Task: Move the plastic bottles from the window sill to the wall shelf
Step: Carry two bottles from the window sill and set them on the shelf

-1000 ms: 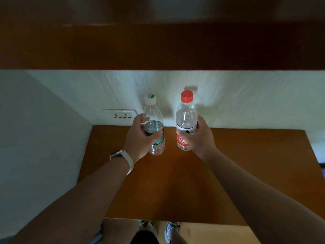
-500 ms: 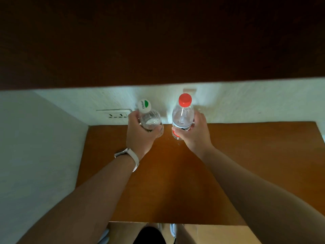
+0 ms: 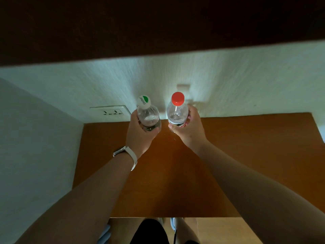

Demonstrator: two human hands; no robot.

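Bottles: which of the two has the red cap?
The bottle in the right hand, the red-capped bottle; the white-capped bottle in the left hand has a white-and-green cap.

Two clear plastic bottles here, side by side with a small gap between them, both held upright in the air with their caps toward the camera. The left bottle (image 3: 148,117) has a white cap (image 3: 144,101) with a green patch and some lettering on top, and there's a bit of water sitting inside it. The right bottle (image 3: 176,114) has a plain red cap (image 3: 178,98), and you can just see the edge of a label low on its body. Most of each lower half is hidden by the grip around it.
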